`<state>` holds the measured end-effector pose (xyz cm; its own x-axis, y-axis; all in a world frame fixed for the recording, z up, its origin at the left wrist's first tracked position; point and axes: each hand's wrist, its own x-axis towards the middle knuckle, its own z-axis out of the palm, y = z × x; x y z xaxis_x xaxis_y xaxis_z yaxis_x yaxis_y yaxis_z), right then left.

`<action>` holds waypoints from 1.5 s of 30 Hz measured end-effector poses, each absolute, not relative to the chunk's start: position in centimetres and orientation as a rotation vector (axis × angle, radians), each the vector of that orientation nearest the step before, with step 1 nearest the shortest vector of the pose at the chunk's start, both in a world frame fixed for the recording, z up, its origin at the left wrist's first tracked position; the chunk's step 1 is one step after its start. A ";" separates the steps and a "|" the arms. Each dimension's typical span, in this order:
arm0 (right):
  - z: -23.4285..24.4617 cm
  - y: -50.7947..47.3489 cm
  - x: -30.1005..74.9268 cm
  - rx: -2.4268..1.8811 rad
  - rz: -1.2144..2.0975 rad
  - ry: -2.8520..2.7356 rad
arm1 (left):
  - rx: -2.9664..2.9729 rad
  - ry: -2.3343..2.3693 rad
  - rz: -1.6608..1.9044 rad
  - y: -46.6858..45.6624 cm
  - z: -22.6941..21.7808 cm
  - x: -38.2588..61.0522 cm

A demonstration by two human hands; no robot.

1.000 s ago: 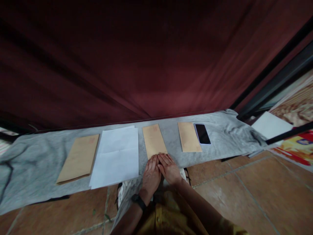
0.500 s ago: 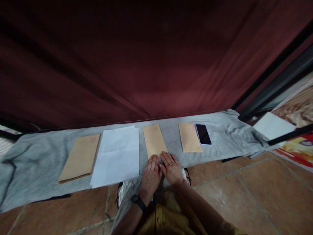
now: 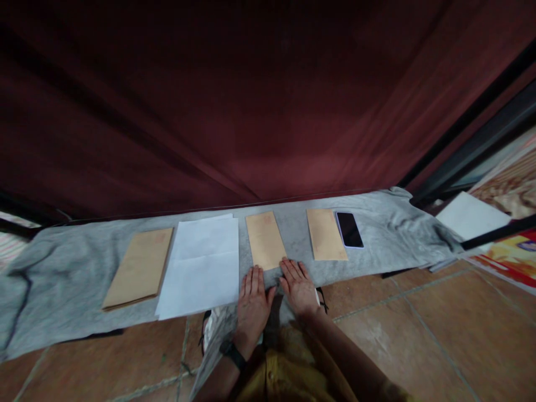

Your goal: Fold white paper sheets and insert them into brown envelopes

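Note:
A tan paper envelope (image 3: 267, 240) lies flat on the grey cloth (image 3: 295, 223) in front of me. My left hand (image 3: 253, 301) lies flat at its near left corner, fingertips at the edge and thumb spread out. At the near right corner rests my right hand (image 3: 298, 287), palm down with the fingers stretched, its fingertips at the corner. Neither hand grips anything. White paper sheets (image 3: 201, 268), creased across the middle, lie left of this envelope. Another tan envelope (image 3: 326, 234) is to the right, touching or nearly touching a dark-screened phone (image 3: 349, 229).
A stack of brown envelopes (image 3: 140, 268) lies at the left on the cloth-covered bench. Behind hangs a dark red curtain (image 3: 268, 111). Dark metal bars (image 3: 473, 123) stand at the right, by a white sheet (image 3: 473, 216) and a red-and-yellow package (image 3: 511, 254). Tiled floor (image 3: 385, 335) shows below.
My hands have moved apart, the left one leftward and slightly down, the right one slightly right. More of the middle envelope's near edge shows now.

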<state>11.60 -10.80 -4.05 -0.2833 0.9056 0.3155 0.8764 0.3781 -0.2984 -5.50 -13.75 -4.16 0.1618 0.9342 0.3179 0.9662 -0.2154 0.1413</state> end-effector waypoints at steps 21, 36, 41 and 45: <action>-4.9 -10.9 11.7 -1.590 0.063 -2.131 | -2.424 -1.831 -0.428 -12.6 -4.1 -4.0; -3.8 -10.8 9.2 -1.428 0.217 -2.253 | -2.432 -1.792 -0.379 -12.6 -5.2 -4.1; -3.8 -10.8 9.6 -1.460 0.188 -2.231 | -2.416 -1.810 -0.425 -12.6 -5.0 -4.1; -3.7 -10.9 10.3 -1.495 0.148 -2.221 | -2.433 -1.813 -0.443 -12.6 -4.6 -4.1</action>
